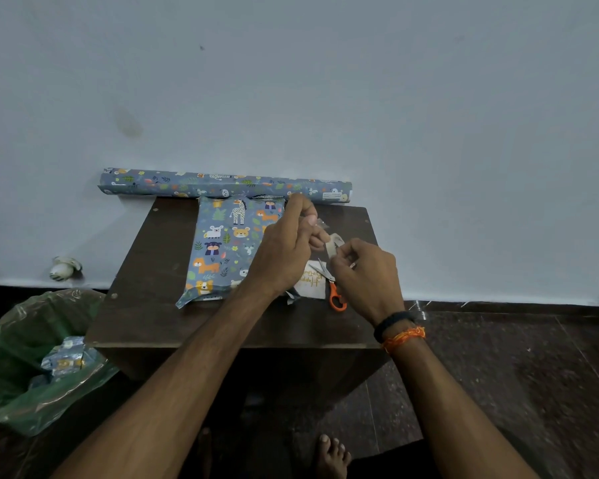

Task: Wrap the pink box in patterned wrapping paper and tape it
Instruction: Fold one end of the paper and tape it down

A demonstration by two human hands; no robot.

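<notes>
Left hand (284,250) pinched clear tape strip (320,223); right hand (367,274) gripped tape roll (335,245), above wrapped box (227,247) on tabletop (146,271).

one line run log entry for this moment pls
stage: taping | left hand: pulling tape strip | right hand: holding tape roll | wrapped box: on table | scissors: idle on table

Two hands are seen, a left (284,250) and a right (367,274). On one counter (146,271) are counted one wrapped box (222,250), one paper roll (222,184), one pair of scissors (332,285), one card (312,285). One bin bag (21,357) is counted.
</notes>
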